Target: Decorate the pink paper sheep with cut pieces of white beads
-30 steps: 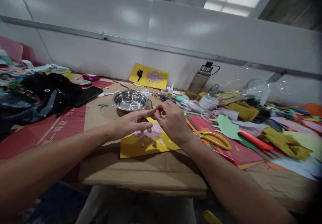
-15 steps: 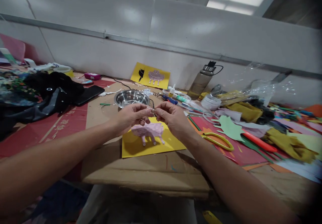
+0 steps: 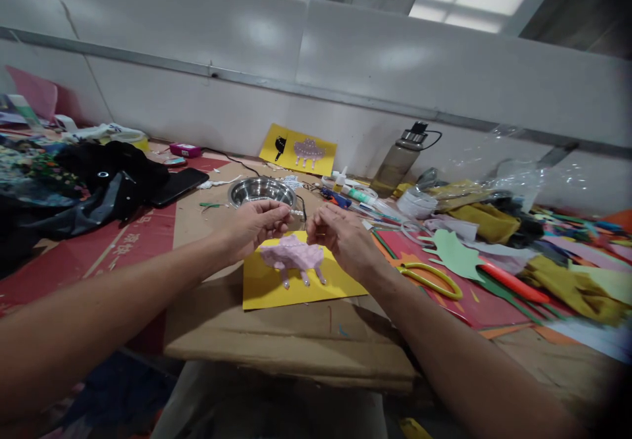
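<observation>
One card [image 3: 259,287], long axis crosswise

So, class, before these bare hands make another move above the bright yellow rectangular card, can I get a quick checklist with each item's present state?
1. Bright yellow rectangular card lying on the brown cardboard surface: ok.
2. Pale pink paper cut-out on that card: ok.
3. Left hand and right hand apart: ok.
4. Something small in either hand's fingertips: cannot tell.
5. Round shiny metal bowl within reach: ok, just beyond the left hand.
6. Space right of the card tidy: not ok; a mint-green paper cut-out and coloured sheets crowd it.
</observation>
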{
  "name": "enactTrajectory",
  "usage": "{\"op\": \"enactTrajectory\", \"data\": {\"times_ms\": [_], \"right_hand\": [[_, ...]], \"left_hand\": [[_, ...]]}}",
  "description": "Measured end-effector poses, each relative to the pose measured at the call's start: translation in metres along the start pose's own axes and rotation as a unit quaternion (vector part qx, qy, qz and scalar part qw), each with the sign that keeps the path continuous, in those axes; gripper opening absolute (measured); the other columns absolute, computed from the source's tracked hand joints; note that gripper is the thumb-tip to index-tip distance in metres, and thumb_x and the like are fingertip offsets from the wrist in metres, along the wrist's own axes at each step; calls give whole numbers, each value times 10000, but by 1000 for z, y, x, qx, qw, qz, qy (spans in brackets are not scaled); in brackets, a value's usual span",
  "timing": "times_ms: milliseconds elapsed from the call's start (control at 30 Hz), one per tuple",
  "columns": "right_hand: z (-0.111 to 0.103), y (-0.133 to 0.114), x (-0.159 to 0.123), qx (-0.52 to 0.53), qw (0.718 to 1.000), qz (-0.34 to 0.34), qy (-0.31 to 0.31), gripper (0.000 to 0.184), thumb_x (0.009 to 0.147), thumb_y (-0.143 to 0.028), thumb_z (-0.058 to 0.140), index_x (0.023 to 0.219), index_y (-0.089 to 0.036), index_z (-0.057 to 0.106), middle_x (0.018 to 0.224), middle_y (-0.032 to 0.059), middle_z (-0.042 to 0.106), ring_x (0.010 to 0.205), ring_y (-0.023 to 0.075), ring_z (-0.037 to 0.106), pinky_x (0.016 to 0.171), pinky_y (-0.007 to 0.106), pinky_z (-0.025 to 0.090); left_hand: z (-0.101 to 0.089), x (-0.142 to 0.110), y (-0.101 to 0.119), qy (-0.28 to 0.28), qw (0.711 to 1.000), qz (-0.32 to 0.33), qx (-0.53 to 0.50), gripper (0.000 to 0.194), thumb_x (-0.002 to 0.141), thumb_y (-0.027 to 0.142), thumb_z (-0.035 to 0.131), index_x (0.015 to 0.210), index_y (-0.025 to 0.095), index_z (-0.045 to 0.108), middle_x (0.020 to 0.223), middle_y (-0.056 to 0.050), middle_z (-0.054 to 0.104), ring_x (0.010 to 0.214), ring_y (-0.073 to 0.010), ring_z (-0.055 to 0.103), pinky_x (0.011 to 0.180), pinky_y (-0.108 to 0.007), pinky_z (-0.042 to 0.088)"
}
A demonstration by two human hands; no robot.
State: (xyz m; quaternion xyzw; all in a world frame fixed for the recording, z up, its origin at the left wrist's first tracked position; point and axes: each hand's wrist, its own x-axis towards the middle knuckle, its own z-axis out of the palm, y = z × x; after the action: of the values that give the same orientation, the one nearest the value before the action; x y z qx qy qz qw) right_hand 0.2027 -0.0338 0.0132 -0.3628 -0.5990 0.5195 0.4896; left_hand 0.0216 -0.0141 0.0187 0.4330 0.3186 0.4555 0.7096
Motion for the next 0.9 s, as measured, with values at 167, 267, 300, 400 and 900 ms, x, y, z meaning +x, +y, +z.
{"op": "enactTrajectory", "data": {"times_ms": [167, 267, 300, 400, 900], "right_hand": [[13, -11, -13, -84, 984, -39, -150, 370, 825, -509, 554, 624, -200, 526, 643, -3, 544, 617, 121, 507, 610, 278, 421], [22, -17, -20, -76, 977, -15, -199, 289, 751, -417, 680, 657, -202, 512, 693, -4, 581, 622, 118, 535, 601, 274, 434], [23, -17, -20, -61, 978, -2, -202, 274, 737, -394, 698, 679, -202, 511, 689, -11, 582, 604, 113, 536, 591, 269, 433], [22, -16, -19, -48, 978, 27, -201, 239, 747, -381, 685, 735, -192, 539, 647, -20, 582, 568, 106, 538, 581, 261, 430], [16, -4, -9, -82, 997, 2, 17, 195, 777, -352, 626, 784, -193, 513, 669, -39, 545, 582, 90, 535, 556, 238, 450]], "left_hand": [[-5, 2, 0, 5, 999, 25, -28, 37, 801, 112, 624, 768, 107, 641, 752, -30, 662, 617, -49, 577, 613, -161, 458], [-4, 2, 1, 15, 999, 24, -29, 43, 804, 105, 613, 773, 108, 643, 760, -32, 668, 615, -49, 571, 609, -162, 459], [-4, 1, 1, 15, 999, 24, -30, 44, 804, 104, 612, 773, 107, 642, 758, -31, 668, 611, -48, 569, 605, -160, 458], [-2, 0, 1, 16, 999, 28, -36, 47, 802, 89, 605, 769, 105, 634, 747, -27, 664, 598, -45, 570, 594, -152, 457], [-2, 0, 1, -7, 999, 11, -49, 42, 802, 119, 613, 769, 96, 625, 705, -22, 640, 550, -42, 565, 518, -131, 456]]}}
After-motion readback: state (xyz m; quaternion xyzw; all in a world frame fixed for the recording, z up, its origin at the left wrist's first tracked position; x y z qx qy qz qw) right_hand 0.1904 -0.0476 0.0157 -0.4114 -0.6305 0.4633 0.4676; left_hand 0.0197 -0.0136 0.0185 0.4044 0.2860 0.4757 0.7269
